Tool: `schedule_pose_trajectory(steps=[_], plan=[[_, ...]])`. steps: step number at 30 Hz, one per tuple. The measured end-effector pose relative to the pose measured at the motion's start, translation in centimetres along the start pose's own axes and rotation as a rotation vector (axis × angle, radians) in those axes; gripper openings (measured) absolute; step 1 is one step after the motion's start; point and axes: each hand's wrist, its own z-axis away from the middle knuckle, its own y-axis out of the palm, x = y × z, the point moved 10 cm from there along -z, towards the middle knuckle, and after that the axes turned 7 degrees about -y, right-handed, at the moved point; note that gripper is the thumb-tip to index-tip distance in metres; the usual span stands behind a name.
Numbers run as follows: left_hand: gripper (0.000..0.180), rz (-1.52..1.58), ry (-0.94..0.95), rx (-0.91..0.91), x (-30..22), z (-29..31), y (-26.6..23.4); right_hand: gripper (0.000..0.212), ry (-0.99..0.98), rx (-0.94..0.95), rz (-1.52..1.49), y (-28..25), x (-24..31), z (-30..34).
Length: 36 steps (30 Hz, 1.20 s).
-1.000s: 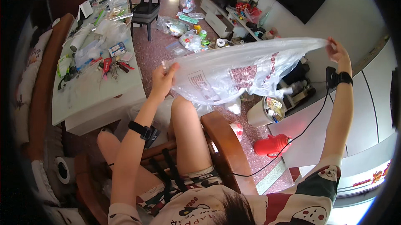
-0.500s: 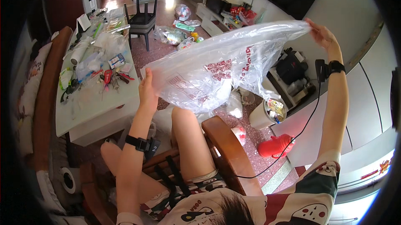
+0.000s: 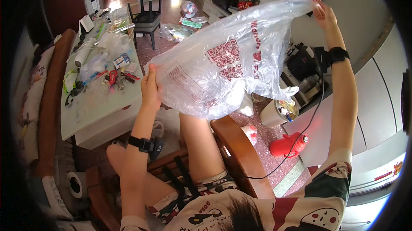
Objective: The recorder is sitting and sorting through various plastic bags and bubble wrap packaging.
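Observation:
A large clear plastic bag (image 3: 193,74) with dark red printing stretches between my two hands, above my lap and the chair arm. My left hand (image 3: 151,89) grips its left corner, thumb up and fingers closed on the film. Raised higher and farther out, my right hand (image 3: 324,13) pinches the opposite end of the bag's upper edge. The lower part of the film hangs loose and crumpled, its tip close to the waste bin (image 3: 274,115). Both wrists wear black straps with small devices.
A white table (image 3: 86,117) at left carries tools, packets and plastic bags. A wooden chair arm (image 3: 240,149) is by my right leg. A red flask (image 3: 288,145) stands on the floor, and a black cable (image 3: 307,130) runs from my right wrist. Beyond are stacked stools (image 3: 148,21).
My right hand has risen and moved slightly left, pulling the bag's upper edge higher. The film is spread wider, so its print shows more fully. My left hand stays nearly in place.

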Motion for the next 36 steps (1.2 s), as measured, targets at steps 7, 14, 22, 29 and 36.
schedule_pose_trajectory(steps=[7,14,22,29,36], plan=[[0.041,0.456,-0.342,0.521,1.4,4.6,5.7,0.025,0.055,0.262,-0.025,5.7,-0.3,1.9],[0.032,0.099,-0.196,0.258,4.0,3.0,0.9,0.021,0.012,-0.207,0.120,0.0,-1.1,-1.6],[0.036,0.333,-0.216,0.407,-0.4,4.2,3.4,0.027,0.099,0.026,0.239,2.4,-2.5,-0.2],[0.048,0.153,-0.149,0.207,0.2,2.0,-1.0,0.030,0.091,0.443,0.287,6.2,-2.1,3.9],[0.037,-0.162,-0.245,0.258,2.9,2.7,-1.8,0.028,0.078,0.467,0.443,6.3,-1.5,4.7]])
